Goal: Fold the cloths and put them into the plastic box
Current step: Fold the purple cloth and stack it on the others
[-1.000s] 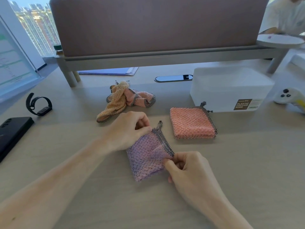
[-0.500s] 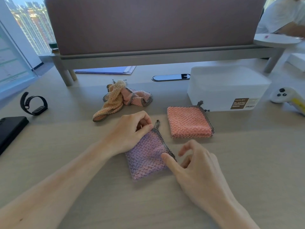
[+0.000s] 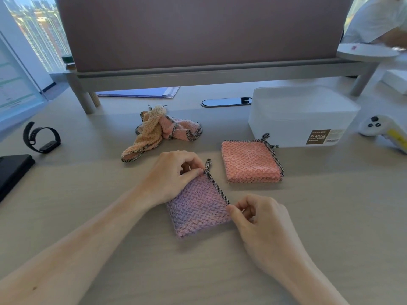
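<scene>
A folded purple cloth [image 3: 198,208] with checked trim lies on the desk in front of me. My left hand [image 3: 174,175] pinches its far corner by the trim. At the near right corner my right hand [image 3: 257,219] pinches the trim's end. A folded orange-pink cloth [image 3: 250,161] lies just beyond, right of centre. Two crumpled cloths, one tan [image 3: 147,133] and one pink [image 3: 185,128], lie in a heap behind my left hand. The white plastic box [image 3: 304,115] stands at the back right with its lid on.
A black watch [image 3: 41,137] and a dark phone [image 3: 13,170] lie at the left. A white controller [image 3: 383,128] sits right of the box. A raised shelf with a brown panel [image 3: 198,69] spans the back. Another person's arm [image 3: 383,25] shows at top right.
My right hand, which had lifted open off the cloth half a second ago, has come back and pinches the near right corner. My left hand kept its hold.
</scene>
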`<state>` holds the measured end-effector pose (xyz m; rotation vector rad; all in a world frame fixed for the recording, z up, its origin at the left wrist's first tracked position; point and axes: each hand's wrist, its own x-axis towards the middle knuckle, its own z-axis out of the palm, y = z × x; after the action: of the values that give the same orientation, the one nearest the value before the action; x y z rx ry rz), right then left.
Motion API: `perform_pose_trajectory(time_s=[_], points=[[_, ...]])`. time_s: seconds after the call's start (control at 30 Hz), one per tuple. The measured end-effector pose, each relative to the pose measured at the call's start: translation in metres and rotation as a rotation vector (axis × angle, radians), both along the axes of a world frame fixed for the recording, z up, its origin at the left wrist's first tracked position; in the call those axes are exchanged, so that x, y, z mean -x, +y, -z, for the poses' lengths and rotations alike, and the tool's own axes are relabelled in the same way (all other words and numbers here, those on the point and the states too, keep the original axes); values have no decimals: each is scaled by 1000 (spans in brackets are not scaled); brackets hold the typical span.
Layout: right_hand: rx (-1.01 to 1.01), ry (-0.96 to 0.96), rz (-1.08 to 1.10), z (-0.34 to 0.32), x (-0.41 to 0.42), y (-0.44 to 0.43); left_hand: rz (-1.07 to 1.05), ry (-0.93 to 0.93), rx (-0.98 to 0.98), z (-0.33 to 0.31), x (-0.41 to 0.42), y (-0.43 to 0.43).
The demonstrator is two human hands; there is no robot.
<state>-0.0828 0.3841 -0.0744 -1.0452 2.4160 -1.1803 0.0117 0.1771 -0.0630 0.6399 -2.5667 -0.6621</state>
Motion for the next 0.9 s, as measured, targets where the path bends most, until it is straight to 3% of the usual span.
perform_pose_trajectory(time_s=[0.1, 0.23, 0.3, 0.4, 0.47, 0.6, 0.7, 0.77, 0.83, 0.9], points=[[-53, 7, -9, -2, 0, -2, -28, -5, 35, 1, 1, 1], [-92, 5, -32, -7, -1, -2, -65, 58, 303, -16, -6, 22], [-76, 55, -36, -11, -3, -1, -9, -14, 337, -19, -18, 50], [47, 335, -98, -16, -10, -1, 56, -338, 277, 0, -31, 77], [26, 472, -257, -16, -17, -6, 64, -441, 269, 14, -33, 78], [6, 464, -345, -1, -13, -7, 84, -409, 201, 12, -31, 74], [15, 485, -304, 7, -6, -1, 11, -191, -262, -2, -41, 57], [30, 488, -302, 9, -3, 1, -141, -103, -176, -11, -49, 35], [66, 486, -291, 8, -1, -2, -271, -205, -68, -17, -51, 15], [76, 513, -303, 4, -1, -10, -297, -330, -99, -24, -46, 4]])
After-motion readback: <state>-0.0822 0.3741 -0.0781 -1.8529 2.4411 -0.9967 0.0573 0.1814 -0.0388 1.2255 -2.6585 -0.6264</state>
